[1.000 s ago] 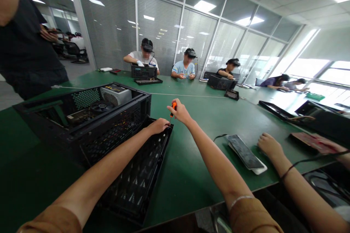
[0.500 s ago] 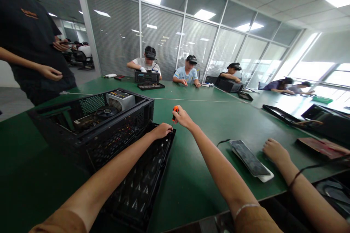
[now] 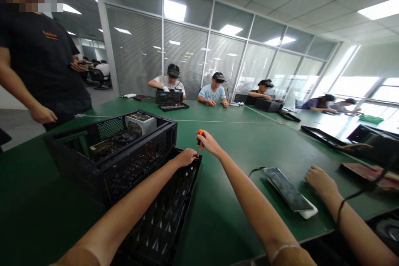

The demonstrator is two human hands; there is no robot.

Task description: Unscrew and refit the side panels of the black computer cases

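My right hand (image 3: 208, 143) is closed round an orange-handled screwdriver (image 3: 199, 135), held upright with its tip down at the far corner of a black perforated panel (image 3: 162, 216). My left hand (image 3: 186, 156) rests on that same corner, fingers curled over the edge beside the screwdriver tip. The panel lies flat on the green table (image 3: 243, 141), against an open black computer case (image 3: 115, 149) with a fan and power supply inside.
A phone (image 3: 288, 193) on a cable lies to the right, next to another person's hand (image 3: 319, 181). A person in black (image 3: 40, 70) stands at the far left. Several seated people work at more cases across the table. Dark panels (image 3: 324, 137) lie at the right.
The camera has tilted up, so everything sits lower in the picture. Both my hands stay at the panel's corner with the screwdriver. The standing person's arm has dropped to the side.
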